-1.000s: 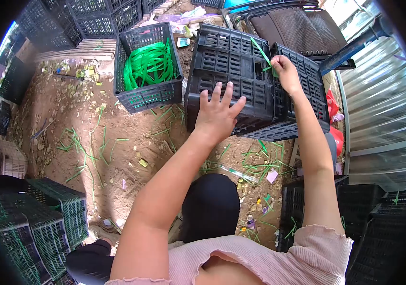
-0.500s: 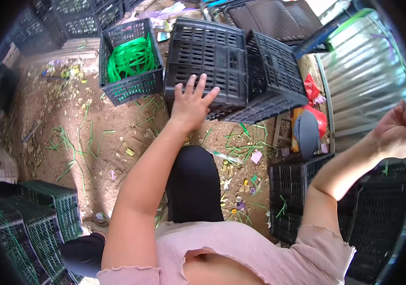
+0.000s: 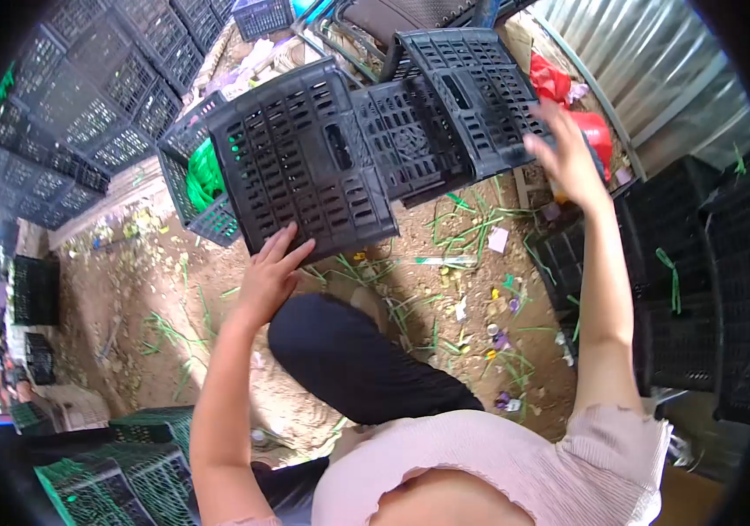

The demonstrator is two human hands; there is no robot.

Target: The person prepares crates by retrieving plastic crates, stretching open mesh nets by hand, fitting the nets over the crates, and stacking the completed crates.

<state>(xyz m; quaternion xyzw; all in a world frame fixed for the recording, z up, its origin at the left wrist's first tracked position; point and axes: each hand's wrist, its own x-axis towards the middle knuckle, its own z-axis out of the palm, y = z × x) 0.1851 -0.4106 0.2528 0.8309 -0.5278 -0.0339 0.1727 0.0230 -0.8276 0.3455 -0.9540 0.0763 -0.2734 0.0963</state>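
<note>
In front of me are black plastic crate sections point(image 3: 305, 158), slatted, with a handle slot. A second slatted wall point(image 3: 476, 101) rises to the right, with a recessed lattice panel between them; I cannot tell if this is one crate or two. My left hand point(image 3: 271, 279) rests on the near edge of the left section, fingers and thumb apart on its surface. My right hand point(image 3: 568, 158) is beside the right wall's near corner, thumb and fingers spread, slightly blurred, holding nothing. Whether it touches the wall cannot be seen clearly.
A crate with green strapping point(image 3: 204, 175) stands partly behind the left section. Stacked crates point(image 3: 94, 96) line the back left; more dark crates point(image 3: 673, 254) are at right. A red object point(image 3: 590, 136) lies near the corrugated sheet point(image 3: 646, 79). Green strips point(image 3: 480, 219) litter the dirt floor.
My right hand has come in from the far right to the crate's right wall. My left hand has moved lower and left on the crate, whose sections now sit wider apart. The view has shifted.
</note>
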